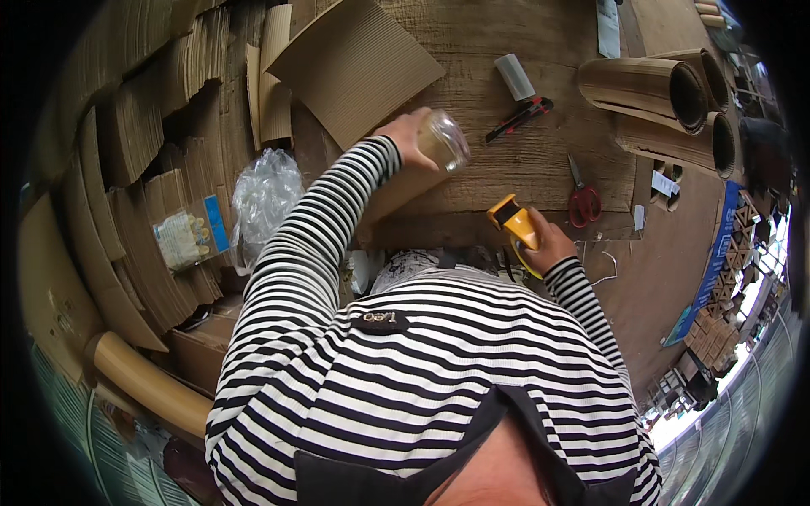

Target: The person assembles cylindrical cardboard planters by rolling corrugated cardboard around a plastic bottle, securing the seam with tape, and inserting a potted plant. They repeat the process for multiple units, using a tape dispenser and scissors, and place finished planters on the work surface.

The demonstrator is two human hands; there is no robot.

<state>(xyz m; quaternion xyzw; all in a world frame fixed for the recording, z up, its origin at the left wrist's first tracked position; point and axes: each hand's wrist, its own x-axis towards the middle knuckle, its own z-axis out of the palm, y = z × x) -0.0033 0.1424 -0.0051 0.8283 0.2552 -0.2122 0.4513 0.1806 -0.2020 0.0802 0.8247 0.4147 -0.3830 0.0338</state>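
My left hand is closed round a clear, shiny, round thing that looks like a roll of packing tape, raised over the near part of the wooden table. Below and beside this hand lies a strip of brown cardboard, partly covered by my forearm. Nearer the table's front edge, my right hand grips a yellow tape dispenser by its handle, the dark-mouthed end pointing up and left. Its lower part is hidden by my fingers. The two hands are apart.
A corrugated cardboard sheet lies ahead. Right of it are a small clear roll, a red-and-black utility knife and red-handled scissors. Rolled cardboard tubes lie far right. Cardboard stacks and a plastic bag stand left.
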